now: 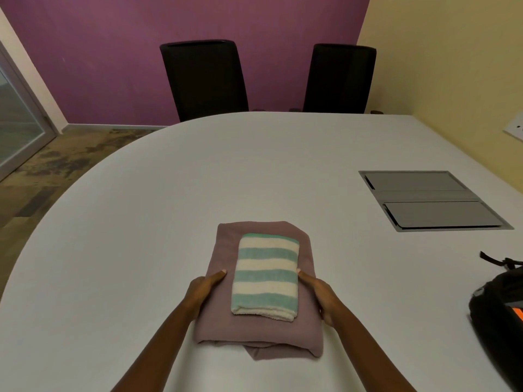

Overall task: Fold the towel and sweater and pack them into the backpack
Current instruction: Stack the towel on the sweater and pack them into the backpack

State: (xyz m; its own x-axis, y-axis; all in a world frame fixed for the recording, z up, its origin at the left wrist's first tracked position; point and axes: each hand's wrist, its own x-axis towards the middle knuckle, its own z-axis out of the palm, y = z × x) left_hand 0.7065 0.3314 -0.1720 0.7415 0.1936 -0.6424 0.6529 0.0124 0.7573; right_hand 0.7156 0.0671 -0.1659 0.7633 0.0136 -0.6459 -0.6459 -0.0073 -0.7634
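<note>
Framing the far left, a glass door panel in a pale metal frame [17, 120] stands above mottled brown carpet [42, 171], which meets the curved edge of a broad white oval table [141, 207]. Near the table's front edge a person's left hand [205, 290] grips the left side of a folded mauve knit sweater [215, 326], with the thumb lying on top and the fingers tucked out of sight under the edge. Behind, against a purple wall, stands the left black high-backed chair [203, 77].

The sweater lies flat on the table, and a folded towel striped in mint green and cream [266, 275] rests squarely on top of it, between the two thumbs. The right hand [325, 298] grasps the sweater's right side the same way, its thumb touching the towel's edge.

The right black high-backed chair [339, 77] stands beyond the table's far edge. Set into the tabletop further right is a grey metal cable hatch with two flaps [430, 199]. A black fabric backpack with an orange patch [498, 306] sits at the right border, well apart from the stack and cut off by the frame.
</note>
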